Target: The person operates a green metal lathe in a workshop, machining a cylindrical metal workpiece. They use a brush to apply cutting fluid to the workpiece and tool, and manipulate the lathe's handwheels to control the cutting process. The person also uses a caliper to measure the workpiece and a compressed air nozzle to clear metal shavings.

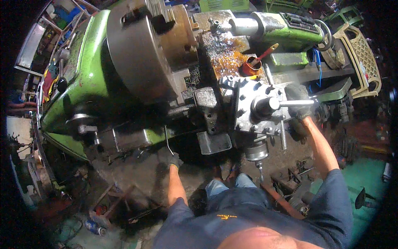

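My left hand (174, 161), in a dark glove, is closed around the lower end of a thin metal rod (168, 139) at the front of the green lathe. On the right, my right hand (298, 96), also gloved, is at the bright handle (295, 103) of the square tool post (248, 101). That handle crosses in front of the glove, and the dark fingers blend into shadow, so their grip is unclear. The large chuck (139, 58) stands left of the tool post, with a brown round workpiece (177, 35) at its right face.
A red cup (252, 65) with a brush in it stands on the oily carriage behind the tool post. Farther back is the green tailstock (286, 31) with its handwheel (326, 34). A beige plastic chair (361, 58) is at right. Metal frames (120, 203) lie on the floor at left.
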The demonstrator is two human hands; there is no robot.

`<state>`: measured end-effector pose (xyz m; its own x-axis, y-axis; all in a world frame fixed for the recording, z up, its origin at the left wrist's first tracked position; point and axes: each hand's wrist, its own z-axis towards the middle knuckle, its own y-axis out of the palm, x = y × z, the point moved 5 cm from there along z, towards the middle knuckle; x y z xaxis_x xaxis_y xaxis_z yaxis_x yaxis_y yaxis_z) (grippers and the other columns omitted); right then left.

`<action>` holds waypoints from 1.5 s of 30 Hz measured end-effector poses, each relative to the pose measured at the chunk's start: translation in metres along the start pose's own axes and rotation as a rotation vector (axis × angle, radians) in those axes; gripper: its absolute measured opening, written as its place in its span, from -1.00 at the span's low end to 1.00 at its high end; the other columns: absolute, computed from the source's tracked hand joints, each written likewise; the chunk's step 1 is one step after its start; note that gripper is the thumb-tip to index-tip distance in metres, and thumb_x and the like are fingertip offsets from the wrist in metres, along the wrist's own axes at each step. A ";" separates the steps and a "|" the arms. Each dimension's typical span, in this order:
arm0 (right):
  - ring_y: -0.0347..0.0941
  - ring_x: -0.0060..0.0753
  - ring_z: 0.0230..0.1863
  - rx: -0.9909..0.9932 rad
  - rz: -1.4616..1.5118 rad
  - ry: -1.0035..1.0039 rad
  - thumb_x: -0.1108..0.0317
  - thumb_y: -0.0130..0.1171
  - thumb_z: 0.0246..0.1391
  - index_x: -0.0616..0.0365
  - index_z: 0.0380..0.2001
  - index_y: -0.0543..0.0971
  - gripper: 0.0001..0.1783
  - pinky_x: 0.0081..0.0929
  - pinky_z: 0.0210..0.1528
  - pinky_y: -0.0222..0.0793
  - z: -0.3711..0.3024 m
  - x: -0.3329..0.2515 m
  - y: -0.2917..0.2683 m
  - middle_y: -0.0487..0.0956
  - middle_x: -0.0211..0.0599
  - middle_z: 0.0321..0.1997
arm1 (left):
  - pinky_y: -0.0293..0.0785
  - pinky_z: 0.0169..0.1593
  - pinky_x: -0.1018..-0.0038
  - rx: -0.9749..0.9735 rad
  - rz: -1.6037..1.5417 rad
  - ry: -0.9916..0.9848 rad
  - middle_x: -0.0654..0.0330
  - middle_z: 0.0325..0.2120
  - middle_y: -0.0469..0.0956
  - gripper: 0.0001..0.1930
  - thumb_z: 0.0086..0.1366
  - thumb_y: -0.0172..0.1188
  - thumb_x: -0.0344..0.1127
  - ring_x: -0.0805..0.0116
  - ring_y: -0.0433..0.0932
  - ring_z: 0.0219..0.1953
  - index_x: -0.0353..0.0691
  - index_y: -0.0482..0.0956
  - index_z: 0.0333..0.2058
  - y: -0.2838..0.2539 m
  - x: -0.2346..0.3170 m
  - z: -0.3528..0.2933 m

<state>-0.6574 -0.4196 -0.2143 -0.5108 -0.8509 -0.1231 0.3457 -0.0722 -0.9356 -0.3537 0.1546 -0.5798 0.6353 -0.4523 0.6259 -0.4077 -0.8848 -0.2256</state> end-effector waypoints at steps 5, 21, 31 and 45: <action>0.56 0.03 -0.11 0.082 -0.017 -0.019 0.33 0.35 -0.07 -0.03 -0.24 0.67 -0.76 -0.13 -0.02 0.45 -0.002 -0.004 -0.008 0.65 -0.19 -0.16 | 0.48 -0.45 0.08 0.039 -0.156 -0.196 0.14 -0.46 0.44 -0.85 0.35 0.17 -0.23 0.14 0.43 -0.59 -0.01 0.43 -0.17 0.004 -0.071 0.056; 0.55 0.03 0.01 0.116 0.091 -0.060 0.31 0.16 0.03 0.02 -0.22 0.65 -0.77 -0.13 0.11 0.42 -0.005 -0.011 -0.016 0.65 -0.14 -0.12 | 0.60 -0.20 0.25 0.256 0.209 0.025 0.02 -0.01 0.61 -0.57 0.27 0.27 -0.24 0.08 0.63 -0.15 -0.33 0.54 0.06 -0.012 -0.059 -0.072; 0.52 0.06 -0.09 0.218 0.245 -0.069 0.34 0.19 0.04 0.05 -0.27 0.62 -0.84 -0.07 0.03 0.40 -0.003 -0.026 -0.049 0.60 -0.14 -0.23 | 0.58 -0.29 0.46 0.314 -0.154 0.695 0.21 -0.25 0.58 -0.75 0.36 0.22 -0.34 0.43 0.54 -0.28 -0.34 0.61 -0.05 0.073 0.132 -0.234; 0.49 0.03 -0.14 0.215 0.347 -0.125 0.32 0.25 -0.04 0.02 -0.35 0.57 -0.85 -0.05 -0.05 0.36 -0.007 -0.005 -0.037 0.56 -0.20 -0.28 | 0.51 0.03 0.27 0.379 0.386 1.622 0.07 -0.24 0.68 -0.79 0.29 0.31 -0.24 0.10 0.63 -0.11 -0.24 0.70 -0.20 0.254 0.405 -0.434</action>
<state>-0.6729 -0.4090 -0.1815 -0.2406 -0.8992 -0.3656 0.6433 0.1343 -0.7538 -0.4850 -0.2045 -0.0595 -0.8202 -0.2737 0.5024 -0.0470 -0.8429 -0.5360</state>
